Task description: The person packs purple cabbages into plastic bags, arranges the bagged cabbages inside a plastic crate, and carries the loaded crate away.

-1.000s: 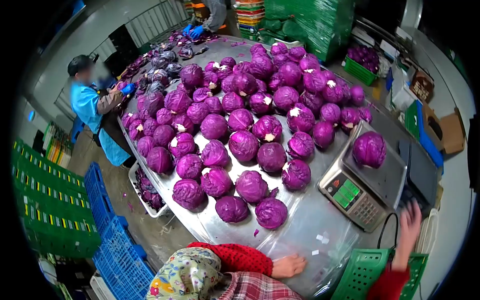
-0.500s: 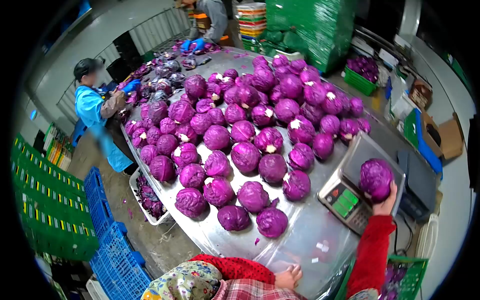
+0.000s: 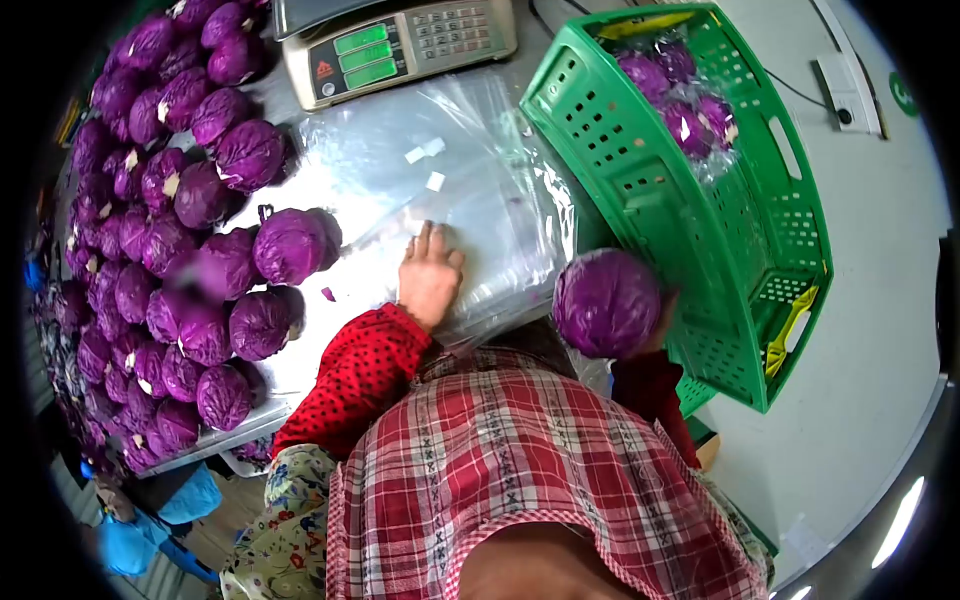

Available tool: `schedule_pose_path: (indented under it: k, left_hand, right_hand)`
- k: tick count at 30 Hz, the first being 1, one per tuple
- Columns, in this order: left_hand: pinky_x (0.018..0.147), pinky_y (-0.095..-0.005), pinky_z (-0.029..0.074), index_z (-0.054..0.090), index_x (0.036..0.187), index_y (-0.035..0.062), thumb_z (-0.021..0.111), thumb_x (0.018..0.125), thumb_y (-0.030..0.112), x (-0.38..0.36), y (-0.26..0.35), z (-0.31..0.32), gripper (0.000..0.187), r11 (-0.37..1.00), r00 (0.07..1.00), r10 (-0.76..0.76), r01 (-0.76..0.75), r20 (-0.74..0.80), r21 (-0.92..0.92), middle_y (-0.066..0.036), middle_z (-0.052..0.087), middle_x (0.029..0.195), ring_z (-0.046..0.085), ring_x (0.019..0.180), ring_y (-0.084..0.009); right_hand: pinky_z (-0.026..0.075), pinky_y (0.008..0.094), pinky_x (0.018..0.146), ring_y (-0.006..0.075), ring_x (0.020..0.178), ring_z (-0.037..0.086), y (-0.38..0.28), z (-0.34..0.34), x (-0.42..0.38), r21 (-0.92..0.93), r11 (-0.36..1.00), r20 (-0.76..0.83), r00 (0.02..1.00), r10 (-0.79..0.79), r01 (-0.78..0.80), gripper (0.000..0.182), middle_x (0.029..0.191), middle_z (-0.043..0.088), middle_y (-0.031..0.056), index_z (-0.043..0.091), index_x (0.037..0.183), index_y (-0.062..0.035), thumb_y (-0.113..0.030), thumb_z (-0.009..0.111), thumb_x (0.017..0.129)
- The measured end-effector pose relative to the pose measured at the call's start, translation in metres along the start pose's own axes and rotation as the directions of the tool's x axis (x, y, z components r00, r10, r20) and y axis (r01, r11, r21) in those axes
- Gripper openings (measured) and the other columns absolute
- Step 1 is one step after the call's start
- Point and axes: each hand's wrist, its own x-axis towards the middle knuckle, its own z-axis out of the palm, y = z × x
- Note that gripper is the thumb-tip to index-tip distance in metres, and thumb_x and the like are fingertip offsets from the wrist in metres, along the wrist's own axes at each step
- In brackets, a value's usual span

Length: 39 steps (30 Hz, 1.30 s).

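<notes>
A round red cabbage (image 3: 606,303) is held up in my right hand (image 3: 666,318), between the table edge and the green crate. The cabbage hides most of that hand's fingers, which curve around its right side. My left hand (image 3: 431,277) lies on a stack of clear plastic bags (image 3: 490,215), fingers stretched out over the film. Small white paper pieces (image 3: 435,181) rest on the bags just beyond my fingertips. To the left of this hand, a single red cabbage (image 3: 290,246) sits nearest on the metal table.
A digital scale (image 3: 400,45) with lit green displays stands at the table's far side. Many red cabbages (image 3: 203,195) cover the left of the table. The tilted green crate (image 3: 690,210) on my right contains several bagged cabbages (image 3: 690,125). Blue clothing (image 3: 130,540) shows at lower left.
The view has turned down and to the right. My right hand has lifted the cabbage off the scale and brought it close to my body. My left hand now reaches onto the plastic bags.
</notes>
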Motion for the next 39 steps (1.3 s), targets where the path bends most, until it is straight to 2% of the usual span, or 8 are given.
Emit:
schedule_pose_path:
  k: [4,15,20,22,25,27,36,39]
  left_hand:
    - [0.099,-0.0475,0.048,0.062,0.100,0.0043,0.073,0.074,0.017,0.011,0.018,-0.041,0.031,0.968,0.976,0.213,-0.216,-0.035,-0.125,-0.025,0.053,0.129,0.052,0.122,-0.0427]
    - [0.094,-0.0501,0.049,0.065,0.103,0.0021,0.071,0.077,0.031,0.024,0.019,-0.024,0.039,1.000,0.961,0.003,-0.010,0.277,0.024,-0.028,0.056,0.125,0.050,0.124,-0.0450]
    - [0.088,-0.0483,0.051,0.065,0.101,0.0072,0.066,0.075,0.018,0.015,0.008,-0.002,0.029,0.982,0.991,0.083,-0.098,0.101,0.163,-0.021,0.058,0.118,0.053,0.121,-0.0425]
    - [0.081,-0.0468,0.053,0.065,0.099,0.0061,0.065,0.076,0.014,0.018,0.013,-0.023,0.024,0.976,0.999,-0.023,0.016,-0.032,-0.219,-0.019,0.058,0.116,0.054,0.117,-0.0390]
    - [0.067,-0.0430,0.053,0.061,0.102,0.0052,0.063,0.075,0.007,0.011,0.024,-0.050,0.027,0.993,0.991,0.025,-0.039,-0.129,-0.110,-0.014,0.060,0.095,0.062,0.088,-0.0328]
    - [0.058,-0.0397,0.051,0.057,0.105,0.0048,0.060,0.072,0.000,0.009,0.026,-0.065,0.033,0.987,0.980,0.096,-0.116,-0.176,-0.108,-0.010,0.056,0.077,0.061,0.065,-0.0291]
    - [0.073,-0.0361,0.045,0.067,0.084,0.0050,0.067,0.066,0.013,0.009,0.027,-0.082,0.020,0.964,0.983,0.112,-0.143,0.147,0.224,-0.008,0.053,0.089,0.055,0.091,-0.0243]
    - [0.070,-0.0369,0.052,0.067,0.101,0.0004,0.068,0.062,0.006,0.004,0.026,-0.091,0.039,0.991,0.993,0.058,-0.070,0.101,0.116,-0.009,0.058,0.102,0.061,0.088,-0.0263]
  right_hand:
    - [0.042,0.0525,0.107,0.0364,0.127,0.050,0.037,-0.031,-0.031,0.105,0.983,0.312,0.943,0.113,-0.153,0.096,0.142,0.046,0.0193,0.040,0.144,-0.0038,-0.080,0.036,0.085]
    - [0.044,0.0517,0.106,0.0362,0.124,0.053,0.074,0.010,-0.040,0.153,0.959,0.182,0.961,0.210,-0.239,0.087,0.138,0.050,0.0211,0.042,0.142,-0.0021,-0.072,0.036,0.090]
    - [0.044,0.0505,0.105,0.0355,0.123,0.055,0.084,0.003,-0.003,0.120,0.956,0.304,0.927,0.222,-0.268,0.080,0.136,0.053,0.0195,0.046,0.139,-0.0031,-0.067,0.036,0.092]
    - [0.045,0.0499,0.104,0.0349,0.122,0.055,0.088,-0.001,0.021,0.100,0.953,0.350,0.907,0.234,-0.285,0.078,0.135,0.054,0.0187,0.047,0.138,-0.0036,-0.066,0.037,0.092]
    - [0.046,0.0501,0.103,0.0325,0.121,0.056,0.094,0.020,0.034,-0.033,0.997,0.073,0.995,0.074,-0.072,0.071,0.133,0.056,0.0179,0.050,0.134,-0.0048,-0.062,0.042,0.093]
    - [0.045,0.0504,0.103,0.0326,0.121,0.056,0.089,0.021,0.046,0.019,0.989,0.209,0.968,0.141,-0.148,0.071,0.134,0.055,0.0180,0.050,0.135,-0.0049,-0.062,0.042,0.093]
    - [0.044,0.0526,0.105,0.0333,0.123,0.055,0.081,0.047,0.037,-0.080,0.960,0.210,0.937,0.279,-0.268,0.075,0.133,0.055,0.0174,0.049,0.136,-0.0072,-0.066,0.042,0.090]
    - [0.045,0.0503,0.104,0.0326,0.122,0.056,0.078,0.054,0.038,-0.092,0.929,0.301,0.879,0.370,-0.359,0.074,0.134,0.055,0.0170,0.050,0.135,-0.0069,-0.065,0.042,0.089]
